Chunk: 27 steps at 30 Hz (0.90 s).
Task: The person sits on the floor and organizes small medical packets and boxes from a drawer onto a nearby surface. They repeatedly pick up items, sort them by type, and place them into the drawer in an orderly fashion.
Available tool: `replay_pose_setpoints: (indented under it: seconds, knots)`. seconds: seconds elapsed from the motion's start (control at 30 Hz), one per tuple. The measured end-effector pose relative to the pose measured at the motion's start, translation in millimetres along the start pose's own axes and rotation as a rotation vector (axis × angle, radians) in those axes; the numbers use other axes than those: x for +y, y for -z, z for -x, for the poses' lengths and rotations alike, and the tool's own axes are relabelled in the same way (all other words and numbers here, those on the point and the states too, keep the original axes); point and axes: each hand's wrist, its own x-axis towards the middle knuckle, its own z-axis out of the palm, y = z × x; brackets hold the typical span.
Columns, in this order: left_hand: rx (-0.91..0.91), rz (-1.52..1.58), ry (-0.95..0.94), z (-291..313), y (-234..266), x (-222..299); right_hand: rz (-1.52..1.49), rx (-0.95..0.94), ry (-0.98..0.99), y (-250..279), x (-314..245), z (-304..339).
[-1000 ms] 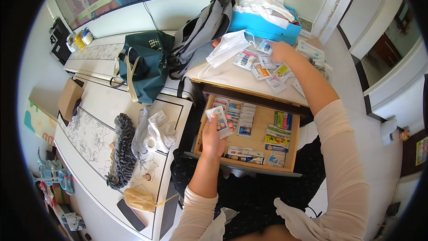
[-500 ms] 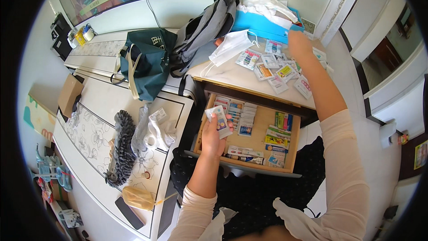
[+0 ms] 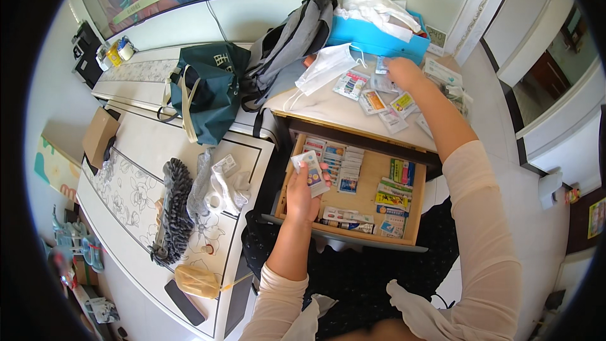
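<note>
Left hand (image 3: 299, 199) gripping white packet (image 3: 309, 172) over left part of open drawer (image 3: 371, 178); right hand (image 3: 405, 72) at loose packets (image 3: 372, 102) on far counter (image 3: 315, 106), can't tell if grip is closed; face mask (image 3: 327, 69) left, blue box (image 3: 361, 38) beyond

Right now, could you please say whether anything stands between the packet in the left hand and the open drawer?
Nothing visible does: the left hand holds the packet over the left side of the drawer, though the spot beneath is hidden.
</note>
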Motion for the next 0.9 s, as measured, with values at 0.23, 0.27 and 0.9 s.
replay_pose_setpoints:
  seconds: [0.23, 0.27, 0.9]
  knots:
    - [0.014, -0.005, 0.011, -0.7, -3.8, -2.1, 0.041, 0.186, -0.077, -14.6, 11.4, -4.0]
    - [0.01, 0.0, 0.008, -0.9, -2.2, -1.9, 0.018, 0.234, -0.109, -13.6, 9.8, -3.6]
    - [0.01, 0.001, 0.003, 0.4, -1.2, -1.0, 0.046, 0.187, 0.262, 24.0, -112.7, 23.4]
